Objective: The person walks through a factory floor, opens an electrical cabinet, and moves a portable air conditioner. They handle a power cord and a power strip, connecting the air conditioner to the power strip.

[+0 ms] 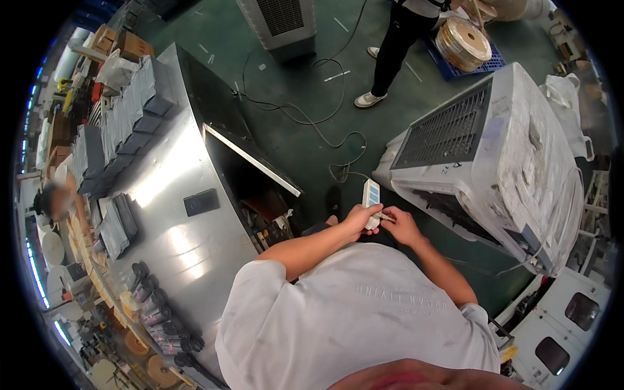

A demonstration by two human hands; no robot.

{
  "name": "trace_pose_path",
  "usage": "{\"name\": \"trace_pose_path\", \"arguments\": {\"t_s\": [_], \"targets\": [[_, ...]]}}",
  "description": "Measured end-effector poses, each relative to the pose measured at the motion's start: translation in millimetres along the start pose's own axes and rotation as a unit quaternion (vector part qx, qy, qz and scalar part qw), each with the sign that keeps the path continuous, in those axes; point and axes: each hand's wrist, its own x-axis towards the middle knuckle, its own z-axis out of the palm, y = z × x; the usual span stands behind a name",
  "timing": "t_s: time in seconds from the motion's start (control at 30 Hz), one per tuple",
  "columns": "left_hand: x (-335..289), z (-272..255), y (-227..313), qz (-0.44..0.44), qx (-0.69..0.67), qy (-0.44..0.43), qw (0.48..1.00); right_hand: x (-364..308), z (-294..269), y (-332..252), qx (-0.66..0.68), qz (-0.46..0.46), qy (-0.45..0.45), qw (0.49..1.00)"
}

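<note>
In front of my body, my left hand (359, 220) is closed round a white power strip (371, 192) with blue-grey socket panels. A grey cord runs off from the strip's far end to the floor. Close beside it, the fingers of my right hand (403, 226) pinch a light-coloured plug (387, 217) against the strip's near right side. Whether its prongs are in a socket is hidden by my fingers. Right of my hands stands a big white air cooler (513, 143) with a dark grille, its casing scuffed.
A metal workbench (166, 227) on the left bears a phone (201, 202), stacked grey packets (140, 104) and several dark cylindrical parts (156, 305). Its cabinet door (250, 159) juts out open. The cord (305, 117) loops over the floor. Beyond stand a second cooler (283, 26) and another person (396, 55).
</note>
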Motion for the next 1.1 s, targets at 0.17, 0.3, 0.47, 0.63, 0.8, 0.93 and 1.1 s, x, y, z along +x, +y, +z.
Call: {"name": "trace_pose_path", "arguments": {"t_s": [0.17,0.3,0.47,0.63,0.8,0.93,1.1], "targets": [[-16.2,39.3,-25.2,-0.006,0.019,0.017,1.0,-27.2,-27.0,6.3,-0.066,-0.001,-0.037,0.997],[-32.1,60.3,-45.7,-0.003,0.004,0.024,1.0,-48.5,-35.8,13.8,-0.034,-0.047,-0.06,0.997],[-39.4,77.7,-81.5,0.063,-0.036,0.033,0.997,-78.3,-41.3,24.3,-0.032,-0.056,-0.073,0.995],[-34.8,59.2,-79.2,0.229,-0.077,0.147,0.959,-85.1,-49.6,30.7,-0.046,-0.06,-0.065,0.995],[-36.7,24.6,-29.7,0.318,-0.103,0.108,0.936,-64.1,-58.7,25.4,-0.037,-0.071,-0.034,0.996],[-38.0,9.4,9.8,0.311,-0.09,0.104,0.941,-44.1,-59.1,13.4,-0.025,-0.052,-0.015,0.998],[-16.6,-16.5,56.2,0.296,-0.106,0.094,0.945,-24.9,-54.0,0.7,-0.024,-0.03,0.027,0.999]]}}
